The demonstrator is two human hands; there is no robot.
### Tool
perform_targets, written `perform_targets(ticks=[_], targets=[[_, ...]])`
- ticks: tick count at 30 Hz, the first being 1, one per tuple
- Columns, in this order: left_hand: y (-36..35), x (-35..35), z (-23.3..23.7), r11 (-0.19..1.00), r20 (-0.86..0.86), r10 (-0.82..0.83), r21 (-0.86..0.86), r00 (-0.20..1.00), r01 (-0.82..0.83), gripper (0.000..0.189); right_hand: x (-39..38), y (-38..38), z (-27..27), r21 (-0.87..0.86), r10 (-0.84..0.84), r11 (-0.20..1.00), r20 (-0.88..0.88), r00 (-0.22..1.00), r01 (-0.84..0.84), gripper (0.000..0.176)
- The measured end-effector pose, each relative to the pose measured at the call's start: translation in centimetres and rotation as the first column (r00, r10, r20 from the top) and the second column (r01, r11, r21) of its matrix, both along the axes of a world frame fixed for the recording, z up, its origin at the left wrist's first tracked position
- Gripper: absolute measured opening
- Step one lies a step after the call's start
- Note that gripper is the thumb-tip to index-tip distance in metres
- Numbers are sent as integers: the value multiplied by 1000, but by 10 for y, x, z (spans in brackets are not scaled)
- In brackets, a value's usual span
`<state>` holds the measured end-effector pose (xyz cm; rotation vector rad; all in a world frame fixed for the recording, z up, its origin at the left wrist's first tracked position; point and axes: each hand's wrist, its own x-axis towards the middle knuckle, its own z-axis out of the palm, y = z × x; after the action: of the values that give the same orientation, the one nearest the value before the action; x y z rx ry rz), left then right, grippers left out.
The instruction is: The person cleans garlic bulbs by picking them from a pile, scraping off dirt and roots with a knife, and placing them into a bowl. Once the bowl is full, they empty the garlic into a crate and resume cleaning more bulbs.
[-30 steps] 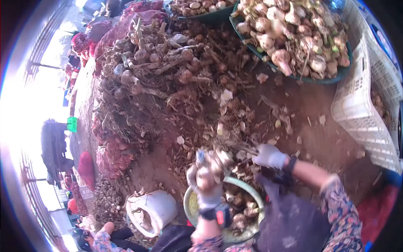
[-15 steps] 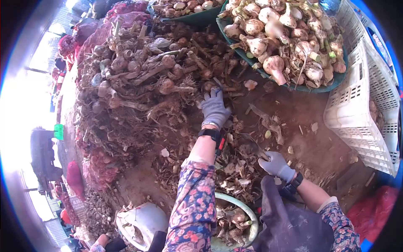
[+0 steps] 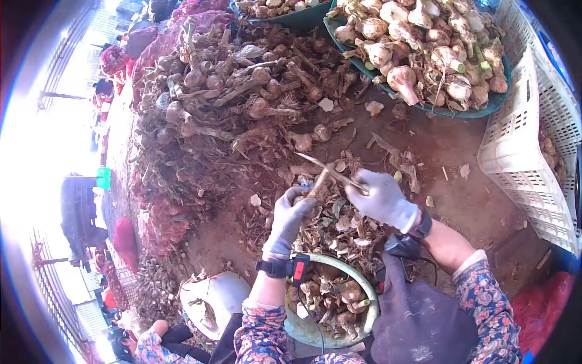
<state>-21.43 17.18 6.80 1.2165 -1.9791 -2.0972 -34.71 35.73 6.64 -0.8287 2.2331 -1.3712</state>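
My gloved left hand [image 3: 285,219] is closed around a garlic plant, its dry stem [image 3: 321,182] pointing up and away; the bulb is mostly hidden by the fingers. In my gloved right hand [image 3: 386,201] is a knife [image 3: 312,159], its thin blade pointing left and crossing the top of the stem. Both hands are over a heap of peelings and trimmings [image 3: 339,227]. Just below them stands a pale green-rimmed tub [image 3: 371,303] with trimmed garlic bulbs [image 3: 330,297] in it.
A large pile of untrimmed garlic [image 3: 212,103] spreads at the upper left. Heaped garlic bulbs [image 3: 418,30] fill a green basin [image 3: 494,109] at the upper right, beside white plastic crates [image 3: 515,145]. A white container [image 3: 224,291] stands lower left, near another person's sleeve [image 3: 159,349].
My left hand has come back from the pile's edge with a garlic plant in it. My right hand has moved up and left, bringing the knife to the stem. The view has shifted slightly.
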Motion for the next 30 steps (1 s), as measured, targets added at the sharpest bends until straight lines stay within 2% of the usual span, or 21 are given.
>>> perform_targets(ticks=[1, 2, 3, 5, 6, 7, 8, 9, 10, 11, 12, 13, 15, 19, 20, 21, 22, 24, 25, 26, 30], targets=[[8, 0, 3, 1000, -14, -13, -14, 1000, 13, 30, -1, -10, 26, -86, 1, 996, -63, 998, -6, 17], [16, 0, 8, 999, -39, 19, -37, 999, -21, 29, 0, -15, 39, -267, 23, 962, -130, 991, -57, 15], [21, 3, 3, 983, -194, 24, -175, 981, -59, 26, -1, -12, 56, -307, 87, 939, -220, 972, -153, 19], [22, 2, 30, 998, -44, 55, -6, 998, -55, 24, 1, -13, 20, 134, 210, 971, -81, 974, -198, 26], [24, 5, 37, 997, -63, 80, 7, 995, -80, 24, -11, -6, -37, 442, 286, 854, 38, 957, -273, 33], [27, 3, 47, 998, -46, 55, -11, 997, -55, 27, -11, 10, -49, 495, 239, 845, -11, 971, -203, 34], [25, 0, 43, 995, -37, 87, 55, 995, -85, 32, -9, 23, -64, 455, 130, 879, 60, 990, -143, 33], [27, 3, 36, 984, -6, 123, 134, 992, -121, 37, -8, 35, -47, 431, 24, 898, 156, 987, -90, 32], [22, 7, 24, 971, -42, 45, 235, 998, -34, 49, 0, 38, -32, 356, -22, 933, 222, 975, -60, 30], [31, 4, 17, 886, -106, 144, 457, 984, -81, 62, 5, 34, -22, 282, -78, 960, 274, 959, -2, 28], [36, 1, 21, 878, -129, 88, 478, 988, -16, 67, 13, 31, -26, 198, -33, 979, 348, 937, -39, 27], [43, 3, 27, 866, -146, 36, 498, 989, 42, 71, 15, 26, -25, 237, 48, 966, 236, 971, -105, 28], [55, -6, -5, 939, -295, 70, 342, 953, 37, 79, 21, 20, -39, 137, 15, 987, 416, 909, -79, 22], [52, -8, -9, 998, -61, 28, 65, 998, -24, 61, 24, 24, -41, 178, 49, 978, 314, 948, -109, 23], [44, -2, -16, 998, -81, -64, 15, 995, 65, 62, 17, 25, -30, 200, 45, 973, 317, 947, -113, 25], [41, 0, -16, 998, -134, -34, 46, 990, 41, 61, 12, 25, -16, 218, 45, 969, 316, 948, -118, 27], [39, 2, -16, 997, -187, -10, 74, 982, 24, 61, 12, 26, -7, 230, 52, 968, 197, 979, -98, 23], [41, 1, -12, 980, -298, 49, 200, 953, 12, 63, 11, 26, 20, 230, 145, 958, 114, 983, -168, 22], [42, 0, -10, 989, -278, 1, 142, 960, 40, 62, 11, 26, 28, 235, 190, 951, 71, 979, -201, 21], [44, 1, -9, 994, -256, -46, 88, 966, 71, 61, 13, 27, 24, 208, 255, 951, -115, 960, -228, 22], [51, 10, -13, 986, -196, -146, -112, 970, 125, 60, 21, 22, 22, 278, 365, 911, -193, 911, -306, 23]])
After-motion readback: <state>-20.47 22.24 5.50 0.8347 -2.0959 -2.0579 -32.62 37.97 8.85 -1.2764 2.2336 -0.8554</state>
